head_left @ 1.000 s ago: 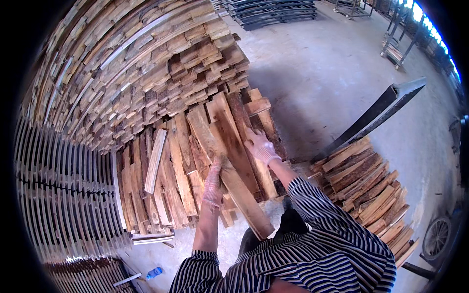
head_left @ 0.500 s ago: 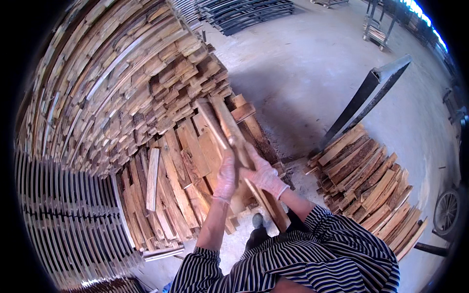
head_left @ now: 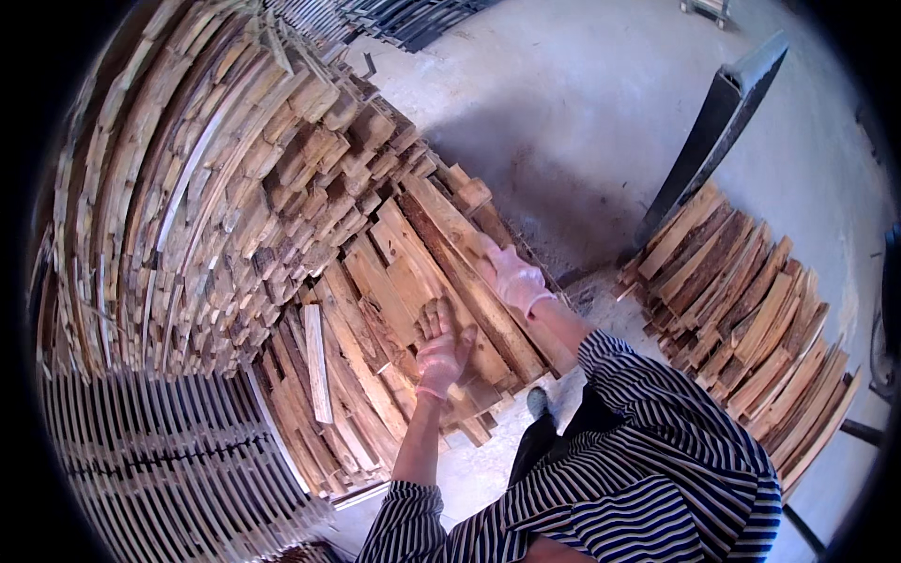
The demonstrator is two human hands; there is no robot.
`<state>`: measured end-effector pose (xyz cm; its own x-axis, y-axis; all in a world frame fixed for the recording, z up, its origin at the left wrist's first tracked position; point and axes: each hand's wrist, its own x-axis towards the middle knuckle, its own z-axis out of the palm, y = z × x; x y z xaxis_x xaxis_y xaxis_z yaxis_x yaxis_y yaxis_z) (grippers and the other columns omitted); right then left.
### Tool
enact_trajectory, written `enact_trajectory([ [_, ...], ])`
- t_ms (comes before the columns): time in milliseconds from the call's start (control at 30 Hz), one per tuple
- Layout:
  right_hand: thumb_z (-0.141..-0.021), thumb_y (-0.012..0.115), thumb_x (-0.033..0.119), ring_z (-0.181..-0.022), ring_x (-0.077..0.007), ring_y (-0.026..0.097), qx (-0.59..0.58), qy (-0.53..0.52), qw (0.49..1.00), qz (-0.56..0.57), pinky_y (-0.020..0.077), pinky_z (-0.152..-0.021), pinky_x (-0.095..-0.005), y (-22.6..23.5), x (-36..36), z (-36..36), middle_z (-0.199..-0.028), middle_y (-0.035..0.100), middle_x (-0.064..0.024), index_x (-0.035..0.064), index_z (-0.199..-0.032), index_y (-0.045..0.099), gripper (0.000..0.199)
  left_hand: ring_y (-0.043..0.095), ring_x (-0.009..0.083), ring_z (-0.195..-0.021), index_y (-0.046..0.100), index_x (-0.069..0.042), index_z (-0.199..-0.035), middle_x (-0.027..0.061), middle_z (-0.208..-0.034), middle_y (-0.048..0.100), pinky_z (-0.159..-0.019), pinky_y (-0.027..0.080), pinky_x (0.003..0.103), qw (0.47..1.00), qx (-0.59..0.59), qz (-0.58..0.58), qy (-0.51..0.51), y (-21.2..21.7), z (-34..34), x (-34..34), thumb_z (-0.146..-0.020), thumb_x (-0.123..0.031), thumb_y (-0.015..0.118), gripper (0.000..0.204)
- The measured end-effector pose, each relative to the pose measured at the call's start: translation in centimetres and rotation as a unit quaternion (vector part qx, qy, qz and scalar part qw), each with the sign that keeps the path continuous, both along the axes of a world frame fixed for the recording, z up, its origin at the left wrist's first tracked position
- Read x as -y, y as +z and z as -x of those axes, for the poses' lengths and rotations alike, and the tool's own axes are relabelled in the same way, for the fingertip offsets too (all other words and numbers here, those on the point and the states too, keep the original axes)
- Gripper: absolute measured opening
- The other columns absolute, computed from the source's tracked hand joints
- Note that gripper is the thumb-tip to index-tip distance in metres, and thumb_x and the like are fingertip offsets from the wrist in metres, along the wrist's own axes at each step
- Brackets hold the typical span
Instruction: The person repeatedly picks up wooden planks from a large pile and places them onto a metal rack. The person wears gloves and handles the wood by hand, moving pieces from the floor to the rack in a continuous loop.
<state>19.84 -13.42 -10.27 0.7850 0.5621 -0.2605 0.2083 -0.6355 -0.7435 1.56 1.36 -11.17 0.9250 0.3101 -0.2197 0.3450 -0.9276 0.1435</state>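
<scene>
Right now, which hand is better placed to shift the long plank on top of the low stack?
Probably the right hand: it rests on the long plank near its middle. The left hand lies flat on shorter boards beside it, off that plank.

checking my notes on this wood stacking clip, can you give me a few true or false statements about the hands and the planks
1. Both hands wear thin pale gloves. True: the left hand and right hand are both gloved.
2. The right hand rests on a long rough brown wooden plank on top of the low stack. True.
3. The left hand holds a hammer. False: it lies flat, fingers spread, on the planks.
4. The second pile of short bark-edged wooden slabs lies to the person's left. False: it lies to the right.
5. The sleeves are striped dark and white. True.
</scene>
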Motion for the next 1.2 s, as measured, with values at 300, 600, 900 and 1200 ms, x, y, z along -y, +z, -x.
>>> enact_trajectory([
  [300,-0.101,0.053,0.045,-0.135,-0.0491,0.052,-0.002,-0.002,0.999,0.035,0.0474,-0.106,-0.0584,0.8,-0.8,2.5,-0.162,0.034,-0.0307,0.0240,-0.164,0.023,0.072,0.009,0.0446,-0.159,0.008,-0.002,-0.165,0.0250,-0.171,0.012,-0.128,0.010,0.054,1.000,-0.024,-0.018,0.005,-0.4,1.2,-1.0,-0.104,-0.058,0.046,0.091],
  [600,-0.094,0.063,0.043,-0.144,-0.0425,0.046,-0.009,0.019,0.999,-0.034,0.0478,-0.109,-0.0530,0.4,0.0,-0.1,-0.164,0.033,-0.0257,0.0296,-0.156,0.046,0.066,0.007,0.0456,-0.159,0.008,-0.004,-0.166,0.0232,-0.172,0.010,-0.128,0.010,0.055,1.000,-0.019,-0.003,-0.001,-0.6,0.3,-0.7,-0.103,-0.062,0.042,0.092],
  [900,-0.102,0.054,0.024,-0.148,-0.0371,0.043,-0.054,-0.013,0.997,0.054,0.0454,-0.112,-0.0506,0.1,-2.2,0.4,-0.169,0.028,-0.0179,0.0229,-0.165,0.021,0.072,0.011,0.0484,-0.157,0.008,-0.004,-0.166,0.0252,-0.171,0.014,-0.128,0.012,0.052,1.000,0.018,-0.001,-0.009,-1.6,0.6,-0.9,-0.102,-0.065,0.045,0.096],
  [1200,-0.094,0.067,0.025,-0.143,-0.0434,0.045,0.083,-0.176,0.953,-0.234,0.0434,-0.111,-0.0590,0.8,10.1,6.6,-0.165,0.032,-0.0235,0.0160,-0.156,0.040,0.068,0.024,0.0441,-0.154,0.030,0.000,-0.161,0.0275,-0.164,0.030,-0.125,0.022,0.053,0.992,0.089,0.086,0.005,-2.5,-1.9,0.6,-0.100,-0.044,0.062,0.081],
])
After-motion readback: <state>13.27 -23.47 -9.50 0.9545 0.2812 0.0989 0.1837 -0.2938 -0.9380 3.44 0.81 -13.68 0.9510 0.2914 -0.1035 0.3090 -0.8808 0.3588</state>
